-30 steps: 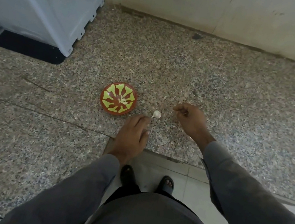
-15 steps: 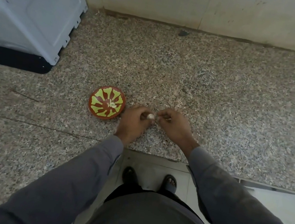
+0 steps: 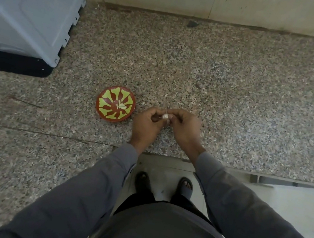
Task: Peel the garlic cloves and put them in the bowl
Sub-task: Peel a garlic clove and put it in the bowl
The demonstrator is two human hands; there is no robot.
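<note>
In the upper left of the frame stands a big pale grey plastic box (image 3: 25, 3) on a black base (image 3: 10, 65). It sits on the speckled stone counter (image 3: 240, 91), well apart from the work.

Left of the middle of the frame is the bowl (image 3: 104, 99). It is red with yellow-green leaf shapes. A few pale peeled cloves (image 3: 121, 105) lie in the bottom of it.

Just to the right of the bowl is the left hand (image 3: 146, 124). Its fingers are curled and they pinch a garlic clove (image 3: 165, 116). The clove is small and whitish and sits up off the counter, between the two hands. The right hand (image 3: 185, 128) comes in from the other side. Its fingertips (image 3: 170, 113) are curled onto the top of the same clove, as if to pick at the skin. So both hands hold the one clove.

At the bottom of the frame are grey sleeves and two feet in dark sandals (image 3: 186, 188) on a pale floor, near the counter's front edge.

What could go wrong? The clove is tiny and smooth. If the fingers pull too hard on the skin, it may pop out and fall on the counter, or roll off the front edge to the floor. Bits of skin may also stick to the clove and go into the bowl with it. A hand swinging left may bump the bowl, since the bowl is so near.
</note>
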